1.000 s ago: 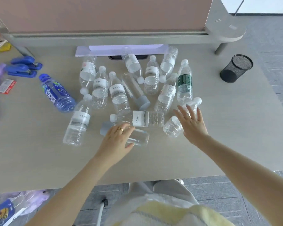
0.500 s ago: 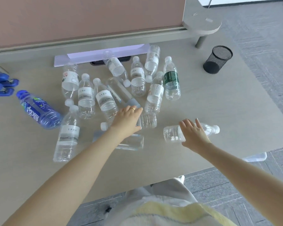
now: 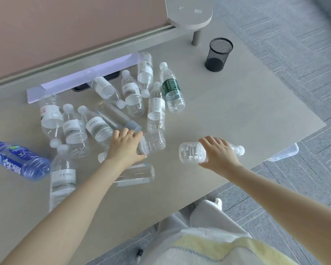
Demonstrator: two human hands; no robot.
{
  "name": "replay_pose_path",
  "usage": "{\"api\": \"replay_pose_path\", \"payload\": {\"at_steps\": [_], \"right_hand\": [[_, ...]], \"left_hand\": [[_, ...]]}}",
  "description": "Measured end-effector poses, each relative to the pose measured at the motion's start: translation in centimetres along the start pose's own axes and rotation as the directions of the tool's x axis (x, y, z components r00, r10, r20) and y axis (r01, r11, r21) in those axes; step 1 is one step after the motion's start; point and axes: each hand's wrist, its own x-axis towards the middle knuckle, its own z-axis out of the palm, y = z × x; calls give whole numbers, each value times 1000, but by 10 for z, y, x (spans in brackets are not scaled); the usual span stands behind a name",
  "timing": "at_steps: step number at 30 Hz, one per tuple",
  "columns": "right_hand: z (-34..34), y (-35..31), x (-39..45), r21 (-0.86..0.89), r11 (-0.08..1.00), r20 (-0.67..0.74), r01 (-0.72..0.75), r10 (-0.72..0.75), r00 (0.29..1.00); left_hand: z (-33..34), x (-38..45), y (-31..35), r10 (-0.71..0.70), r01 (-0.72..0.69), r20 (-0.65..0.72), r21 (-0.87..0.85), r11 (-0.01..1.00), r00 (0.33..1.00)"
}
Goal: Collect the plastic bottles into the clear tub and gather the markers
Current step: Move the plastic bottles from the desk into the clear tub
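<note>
- The right hand [image 3: 219,155] curls round a clear ribbed plastic bottle [image 3: 193,153] lying crosswise, its white cap pointing right, near the desk's near-right edge.
- The left hand [image 3: 125,146] wraps its fingers over another clear bottle [image 3: 153,142] lying among the pile.
- Further crinkly transparent bottles with white caps and paper labels lie on their sides across the pale wood-grain desk [image 3: 237,111]; one carries a green label [image 3: 171,87], and a blue bottle [image 3: 17,160] lies at the far left.
- A corner of the clear tub [image 3: 284,153] shows below the desk's right edge.
- A black mesh cup [image 3: 218,54] stands upright far right, with bare desk around it.
</note>
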Motion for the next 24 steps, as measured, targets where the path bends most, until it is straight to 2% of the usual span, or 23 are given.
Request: {"api": "replay_pose_path", "payload": {"at_steps": [6, 9, 11, 13, 18, 21, 24], "right_hand": [[-20, 20, -23, 205, 972, -109, -119, 143, 984], [-35, 47, -46, 322, 928, -141, -189, 245, 959], [-46, 76, -69, 377, 898, -148, -227, 301, 942], [-57, 110, -98, 411, 872, -155, -267, 355, 922], [-65, 209, -176, 524, 744, -133, -415, 552, 823], [-59, 266, -217, 549, 667, -93, -504, 648, 756], [-51, 312, -246, 581, 579, -43, -572, 723, 690]], "left_hand": [[-45, -8, 32, 61, -59, -248, 16, 998, 967], [-74, -3, 83, 29, -64, -308, -104, 992, 951], [-93, 2, 133, -2, -89, -330, -260, 961, 944], [-106, 7, 191, -29, -106, -305, -416, 903, 952], [-109, 19, 340, 34, -191, -256, -622, 759, 966], [-101, 21, 414, 64, -162, -157, -757, 633, 986], [-95, 26, 473, 90, -72, -27, -839, 540, 996]]}}
